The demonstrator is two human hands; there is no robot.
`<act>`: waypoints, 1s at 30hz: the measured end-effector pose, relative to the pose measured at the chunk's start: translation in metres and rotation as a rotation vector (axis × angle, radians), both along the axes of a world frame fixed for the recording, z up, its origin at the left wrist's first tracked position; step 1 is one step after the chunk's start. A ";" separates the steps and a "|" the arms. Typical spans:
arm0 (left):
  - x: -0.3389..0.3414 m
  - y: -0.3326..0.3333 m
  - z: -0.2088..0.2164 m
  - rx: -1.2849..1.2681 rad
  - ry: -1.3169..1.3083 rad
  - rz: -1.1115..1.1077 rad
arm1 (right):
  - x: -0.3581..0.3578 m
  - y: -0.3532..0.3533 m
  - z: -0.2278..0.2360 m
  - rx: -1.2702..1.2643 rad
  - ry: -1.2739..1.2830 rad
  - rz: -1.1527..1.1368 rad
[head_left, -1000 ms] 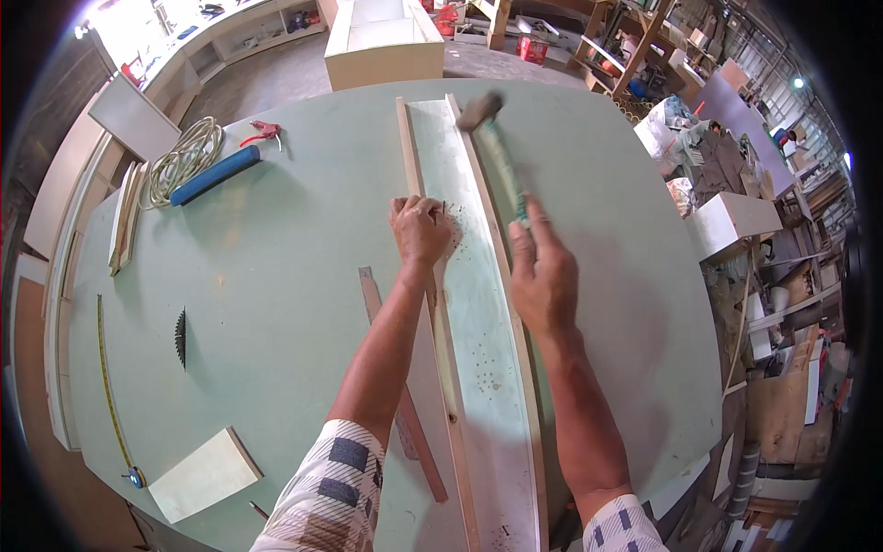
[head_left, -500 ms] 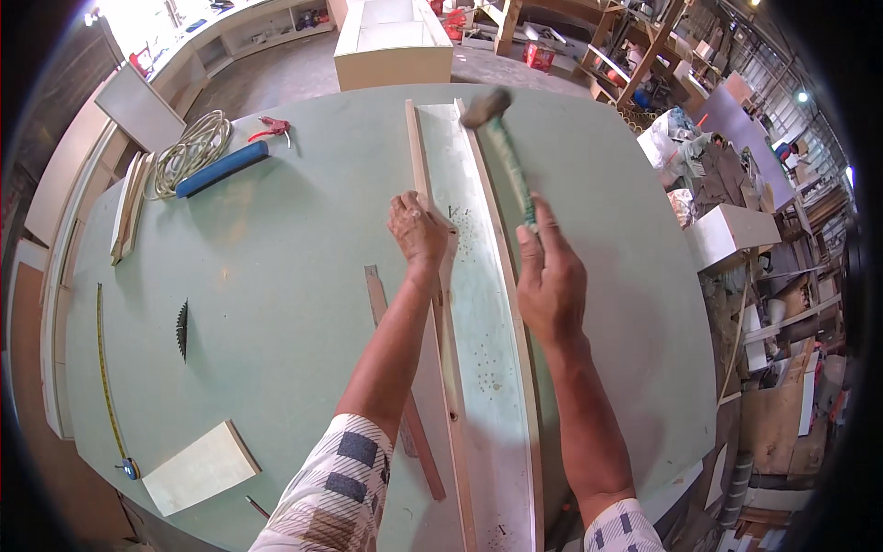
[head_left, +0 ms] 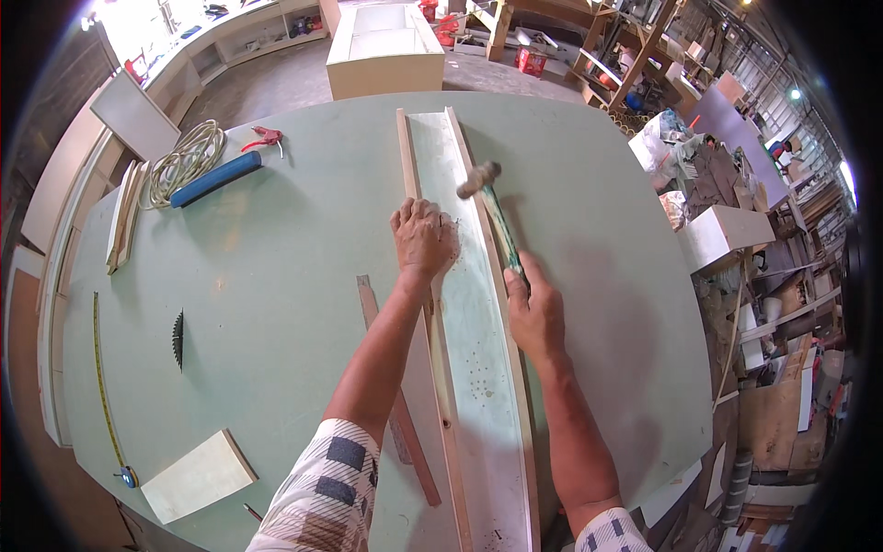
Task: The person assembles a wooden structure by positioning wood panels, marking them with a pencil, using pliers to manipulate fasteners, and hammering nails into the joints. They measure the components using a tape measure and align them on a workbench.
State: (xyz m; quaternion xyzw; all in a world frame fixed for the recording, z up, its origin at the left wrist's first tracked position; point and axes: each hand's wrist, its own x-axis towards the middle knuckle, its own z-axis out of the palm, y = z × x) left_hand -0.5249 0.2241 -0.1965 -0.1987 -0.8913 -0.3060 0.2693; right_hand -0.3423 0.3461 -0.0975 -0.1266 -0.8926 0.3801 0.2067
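My right hand (head_left: pixel 536 313) grips the green handle of a hammer (head_left: pixel 502 230). Its worn head is over the right edge of a long, narrow pale panel (head_left: pixel 480 336) that runs away from me on the table. Wooden strips line the panel's two long sides. My left hand (head_left: pixel 423 239) is closed over the left wooden strip (head_left: pixel 448 428), about halfway up the panel; its curled fingers hide that part. The right wooden strip (head_left: pixel 517 391) passes beside my right hand. Small dark specks and holes dot the panel.
On the green tabletop (head_left: pixel 276 322) lie a reddish flat bar (head_left: pixel 418 460), a saw blade (head_left: pixel 178 339), a tape measure (head_left: pixel 128 476), a pale board (head_left: pixel 198 477), a blue cylinder (head_left: pixel 216 179), coiled cable (head_left: pixel 184 161) and red pliers (head_left: pixel 264 137). Piled bags and scrap (head_left: pixel 704 170) stand beyond the right edge.
The hammer head has come down and nearer to me, and my right hand has dropped slightly and moved left. My left hand stays at the left strip. The whole view has shifted a little.
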 end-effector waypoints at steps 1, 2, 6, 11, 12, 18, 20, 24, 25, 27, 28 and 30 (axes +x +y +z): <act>-0.002 0.000 -0.001 0.046 -0.014 -0.036 | 0.003 0.000 -0.007 -0.003 0.004 0.000; -0.004 0.000 -0.002 0.081 -0.070 -0.070 | 0.006 -0.001 -0.014 -0.038 -0.107 -0.051; -0.010 0.002 -0.009 0.038 -0.050 -0.047 | 0.016 -0.004 -0.038 -0.059 -0.222 -0.144; -0.012 -0.001 -0.011 0.067 0.003 -0.117 | 0.009 -0.001 -0.052 0.103 -0.345 -0.223; -0.012 -0.001 -0.010 0.070 0.020 -0.124 | 0.008 0.001 -0.052 0.123 -0.362 -0.233; -0.011 -0.003 -0.008 -0.072 -0.011 -0.191 | 0.008 0.018 -0.040 -0.059 -0.467 -0.165; -0.018 -0.003 -0.006 -0.138 -0.065 -0.198 | 0.009 0.018 -0.039 -0.042 -0.473 -0.157; -0.048 0.004 0.007 -0.252 -0.254 -0.175 | 0.009 0.009 -0.047 0.051 -0.466 -0.132; -0.053 0.007 0.012 -0.250 -0.332 -0.163 | 0.008 0.007 -0.050 0.097 -0.468 -0.102; -0.049 0.011 0.020 -0.301 -0.382 -0.133 | 0.007 0.006 -0.054 0.160 -0.465 -0.056; -0.042 0.012 0.024 -0.303 -0.369 -0.133 | 0.006 0.005 -0.054 0.167 -0.445 -0.052; -0.015 0.015 0.027 -0.008 -0.218 -0.287 | 0.006 0.006 -0.054 0.181 -0.496 -0.073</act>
